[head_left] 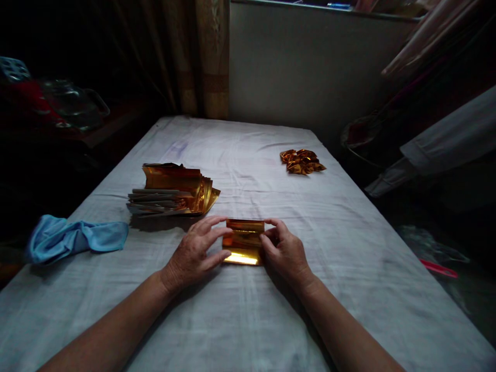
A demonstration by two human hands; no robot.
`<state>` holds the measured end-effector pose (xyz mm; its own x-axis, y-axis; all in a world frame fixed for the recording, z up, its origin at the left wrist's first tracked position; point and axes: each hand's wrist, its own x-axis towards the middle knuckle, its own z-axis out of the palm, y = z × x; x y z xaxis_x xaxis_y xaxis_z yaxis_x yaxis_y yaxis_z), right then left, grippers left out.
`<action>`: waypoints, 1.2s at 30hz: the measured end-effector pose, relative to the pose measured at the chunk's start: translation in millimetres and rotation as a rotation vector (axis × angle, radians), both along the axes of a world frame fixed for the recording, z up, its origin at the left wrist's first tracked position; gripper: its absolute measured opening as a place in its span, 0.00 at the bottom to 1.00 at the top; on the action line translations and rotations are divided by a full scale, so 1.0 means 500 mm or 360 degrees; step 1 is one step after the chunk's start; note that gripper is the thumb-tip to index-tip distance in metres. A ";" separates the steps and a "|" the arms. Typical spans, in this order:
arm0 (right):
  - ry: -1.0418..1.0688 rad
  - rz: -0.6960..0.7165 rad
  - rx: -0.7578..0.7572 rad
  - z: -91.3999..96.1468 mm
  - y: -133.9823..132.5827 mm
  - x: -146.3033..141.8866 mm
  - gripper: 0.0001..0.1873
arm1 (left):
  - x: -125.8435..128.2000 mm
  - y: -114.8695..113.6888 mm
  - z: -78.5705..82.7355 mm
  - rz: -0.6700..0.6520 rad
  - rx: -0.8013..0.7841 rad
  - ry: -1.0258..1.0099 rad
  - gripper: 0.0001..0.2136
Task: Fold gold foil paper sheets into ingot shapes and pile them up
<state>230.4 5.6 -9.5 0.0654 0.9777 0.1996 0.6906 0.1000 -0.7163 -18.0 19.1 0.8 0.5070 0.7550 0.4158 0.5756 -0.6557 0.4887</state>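
Observation:
A small sheet of gold foil paper (pixel 244 242) lies partly rolled or folded on the white cloth in front of me. My left hand (pixel 196 253) pinches its left edge with fingers and thumb. Its right edge sits pinched in my right hand (pixel 284 250), whose fingers are curled. A stack of flat gold foil sheets (pixel 172 191) rests to the left, a little beyond my left hand. Several folded gold pieces (pixel 302 161) form a small heap farther off at the right.
The white cloth-covered table (pixel 248 320) runs away toward a pale wall. A crumpled blue cloth (pixel 73 237) lies at the left edge. Dark clutter with a glass pot (pixel 73 106) stands at far left. A pale sleeve-like fabric (pixel 445 144) hangs at the right.

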 end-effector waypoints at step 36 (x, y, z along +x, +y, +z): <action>-0.0358 0.0474 0.1166 0.047 -0.031 -0.020 0.11 | 0.088 -0.085 0.014 -0.0208 -0.1148 -0.0900 0.28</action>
<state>220.2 -10.0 13.8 -0.2940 0.5647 0.7712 0.6804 0.6903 -0.2461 25.9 -23.4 7.7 0.4714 0.8784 0.0789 0.0698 -0.1264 0.9895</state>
